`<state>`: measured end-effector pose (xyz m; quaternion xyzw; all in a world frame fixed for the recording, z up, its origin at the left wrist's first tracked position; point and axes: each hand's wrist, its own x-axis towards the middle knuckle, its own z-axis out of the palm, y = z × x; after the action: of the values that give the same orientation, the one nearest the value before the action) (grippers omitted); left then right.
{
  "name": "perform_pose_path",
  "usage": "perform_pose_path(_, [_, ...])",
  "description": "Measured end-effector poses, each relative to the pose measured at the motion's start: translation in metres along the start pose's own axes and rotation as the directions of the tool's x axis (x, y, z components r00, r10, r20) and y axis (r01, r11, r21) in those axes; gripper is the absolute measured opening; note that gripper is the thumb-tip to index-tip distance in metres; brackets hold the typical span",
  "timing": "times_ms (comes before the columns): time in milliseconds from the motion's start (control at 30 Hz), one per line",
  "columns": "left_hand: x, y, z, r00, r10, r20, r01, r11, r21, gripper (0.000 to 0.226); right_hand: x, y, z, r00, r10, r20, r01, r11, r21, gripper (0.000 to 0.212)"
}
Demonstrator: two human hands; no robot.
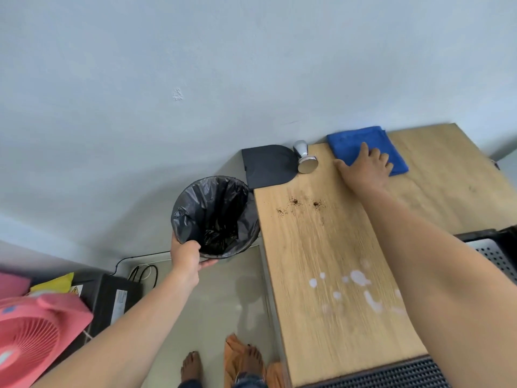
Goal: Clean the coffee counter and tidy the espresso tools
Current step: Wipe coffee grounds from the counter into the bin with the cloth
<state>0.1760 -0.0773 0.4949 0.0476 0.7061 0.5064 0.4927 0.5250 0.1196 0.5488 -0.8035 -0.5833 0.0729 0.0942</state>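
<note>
My left hand [187,254] grips the near rim of a bin [215,217] lined with a black bag, held beside the left edge of the wooden counter [321,247]. My right hand [366,169] lies flat with spread fingers on a folded blue cloth [366,147] at the counter's far end. A steel tamper [305,159] stands next to a black mat [267,166] at the far left corner. Brown coffee grounds [296,204] and white spilled drops [358,289] mark the wood.
A grey wall rises behind the counter. A perforated metal tray [492,256] sits at the right edge and a black grille [391,373] at the near edge. On the floor at left are a pink fan [33,331], a black box [114,298] and cables.
</note>
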Motion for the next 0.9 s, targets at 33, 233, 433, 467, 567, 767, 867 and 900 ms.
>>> perform_pose_path(33, [0.000, -0.001, 0.000, 1.000, -0.001, -0.009, 0.001, 1.000, -0.006, 0.077, 0.002, 0.001, 0.000, 0.999, -0.019, -0.026, 0.019, 1.000, -0.014, 0.077])
perform_pose_path(233, [-0.001, -0.005, 0.001, 1.000, 0.004, -0.012, -0.004, 0.999, -0.034, 0.076, -0.008, 0.010, -0.008, 1.000, -0.016, 0.015, 0.017, 0.998, -0.061, 0.047])
perform_pose_path(433, [0.000, 0.000, -0.003, 0.999, 0.012, 0.041, -0.011, 1.000, -0.012, 0.078, -0.041, 0.023, -0.011, 0.996, 0.021, -0.082, -0.030, 0.994, -0.107, 0.030])
perform_pose_path(467, [0.000, 0.000, -0.005, 0.999, 0.008, 0.048, -0.008, 1.000, -0.008, 0.079, -0.047, 0.026, -0.010, 0.996, 0.026, -0.082, -0.030, 0.998, -0.050, 0.031])
perform_pose_path(567, [0.001, -0.001, -0.010, 0.997, -0.001, 0.073, 0.001, 1.000, 0.006, 0.080, -0.066, 0.032, -0.005, 0.997, 0.078, 0.006, -0.078, 0.976, 0.203, 0.035])
perform_pose_path(767, [0.002, -0.007, -0.018, 0.994, -0.021, 0.112, 0.020, 1.000, 0.018, 0.080, -0.107, 0.006, 0.012, 0.999, 0.019, 0.032, -0.026, 0.966, 0.256, 0.056])
perform_pose_path(867, [0.003, -0.011, -0.020, 0.990, -0.034, 0.136, 0.030, 0.999, 0.033, 0.079, -0.122, -0.017, 0.020, 0.997, 0.038, 0.064, -0.053, 0.967, 0.251, 0.052])
perform_pose_path(900, [0.004, -0.011, -0.020, 0.989, -0.035, 0.147, 0.029, 0.999, 0.040, 0.079, -0.127, -0.027, 0.021, 0.997, 0.036, 0.066, -0.053, 0.964, 0.261, 0.051])
